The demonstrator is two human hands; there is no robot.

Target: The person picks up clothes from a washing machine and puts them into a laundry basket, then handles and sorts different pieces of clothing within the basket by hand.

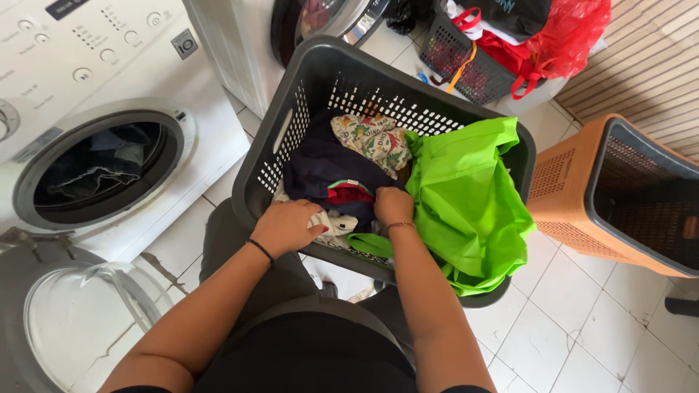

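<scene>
A dark grey laundry basket (320,69) sits in front of me, filled with clothes. Inside lie a navy garment (320,171), a patterned cream cloth (371,138), a red piece (349,194) and a bright green fabric bag (466,196) draped over the right rim. My left hand (287,225) rests on a white cloth at the basket's near edge. My right hand (393,205) grips the navy garment beside the green bag. Each wrist wears a thin bracelet.
A white front-load washing machine (95,65) stands at left with its round door (80,320) swung open and dark clothes in the drum (102,167). An orange hamper (619,196) stands at right. Another basket with red bags (510,51) sits behind.
</scene>
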